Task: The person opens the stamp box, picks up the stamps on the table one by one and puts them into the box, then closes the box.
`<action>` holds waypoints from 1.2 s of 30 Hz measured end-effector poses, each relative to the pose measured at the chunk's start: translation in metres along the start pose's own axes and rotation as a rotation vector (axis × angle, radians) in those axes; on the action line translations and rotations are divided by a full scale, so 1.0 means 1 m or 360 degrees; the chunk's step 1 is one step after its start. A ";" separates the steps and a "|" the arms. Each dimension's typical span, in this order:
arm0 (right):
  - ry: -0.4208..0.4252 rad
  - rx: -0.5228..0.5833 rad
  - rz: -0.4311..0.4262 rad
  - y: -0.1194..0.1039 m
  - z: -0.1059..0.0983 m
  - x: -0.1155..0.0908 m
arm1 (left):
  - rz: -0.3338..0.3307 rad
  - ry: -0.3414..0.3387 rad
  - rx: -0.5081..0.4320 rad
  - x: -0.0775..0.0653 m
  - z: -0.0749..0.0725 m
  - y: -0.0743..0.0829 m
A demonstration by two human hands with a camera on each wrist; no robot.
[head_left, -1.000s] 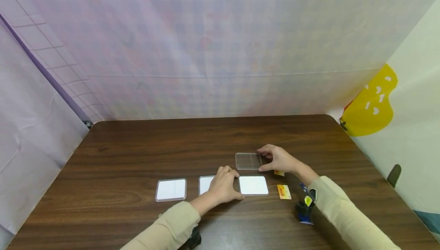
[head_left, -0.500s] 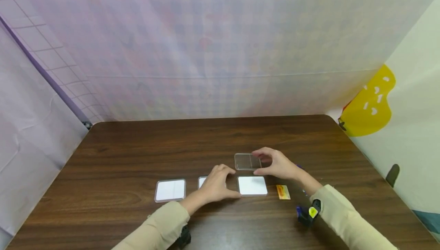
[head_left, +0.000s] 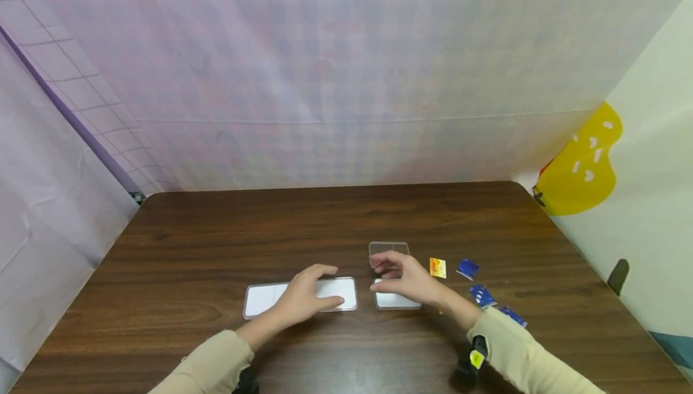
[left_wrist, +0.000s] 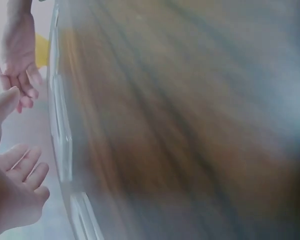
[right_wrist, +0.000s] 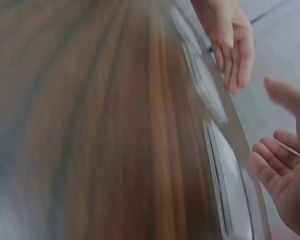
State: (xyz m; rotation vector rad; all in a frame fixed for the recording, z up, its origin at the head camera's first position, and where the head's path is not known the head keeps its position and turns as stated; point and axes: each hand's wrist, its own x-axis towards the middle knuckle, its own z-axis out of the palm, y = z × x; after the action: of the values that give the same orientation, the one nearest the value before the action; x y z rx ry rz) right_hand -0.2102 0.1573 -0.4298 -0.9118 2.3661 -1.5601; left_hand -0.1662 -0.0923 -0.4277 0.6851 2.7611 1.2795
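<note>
Hands apart over the lower middle, nothing held

Blue packets and a yellow packet lie on the counter right of centre — print too small to read. The right hand, fingers curved, thumb apart, partly hides a clear case and the rightmost white case; the left hand, thumb and fingers wide apart, blocks parts of the middle white case and leftmost white case

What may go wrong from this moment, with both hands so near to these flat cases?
The right hand overlaps the clear case in the head view; it might nudge that case, whose see-through body blends into the brown table. The right sleeve appears right beside the blue packets, so a forearm movement could perhaps drag them.
</note>
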 end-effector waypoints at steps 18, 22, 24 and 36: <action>0.0082 -0.0150 0.0261 -0.018 0.056 0.016 | -0.0185 0.0019 0.0245 -0.026 -0.018 -0.024; 0.0050 -0.0219 0.0240 -0.019 0.057 0.016 | -0.0163 0.0034 0.0339 -0.025 -0.016 -0.023; 0.0020 -0.0257 0.0221 -0.019 0.056 0.015 | -0.0161 0.0035 0.0366 -0.024 -0.016 -0.022; -0.0209 -0.0777 -0.0087 -0.015 0.047 0.021 | -0.0125 0.0066 0.0459 -0.020 -0.014 -0.019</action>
State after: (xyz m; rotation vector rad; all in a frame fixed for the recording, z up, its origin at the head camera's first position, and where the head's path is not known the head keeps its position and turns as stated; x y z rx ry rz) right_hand -0.2004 0.1046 -0.4336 -1.1337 2.6884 -0.9070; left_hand -0.1580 -0.1214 -0.4358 0.5597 3.0053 0.9005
